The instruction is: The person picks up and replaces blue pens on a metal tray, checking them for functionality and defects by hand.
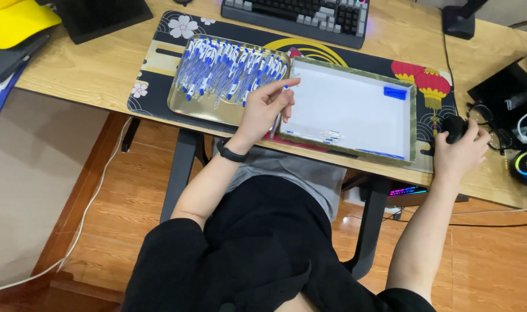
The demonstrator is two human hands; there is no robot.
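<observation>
Head view: a desk [96, 69] is being viewed from above, with the person's lap below it.
Left hand [263, 110]: is being held over the gap between the two trays; a pen [278, 118] is being pinched between thumb and fingers, the index finger being stretched toward the white tray.
Pen: is being kept nearly upright, its blue end at the fingertips, its tip pointing down at the mat [159, 43].
Gold tray [203, 110]: is being occupied by a heap of blue-and-white pens [229, 69], just left of the hand.
White tray [347, 107]: is being occupied by a blue piece [394, 92] in its far right corner and a few pens [331, 136] at its near edge.
Right hand [461, 147]: is being rested at the desk's right edge, fingers curled around a black mouse [454, 127].
Keyboard [301, 17]: is being seen beyond the trays.
</observation>
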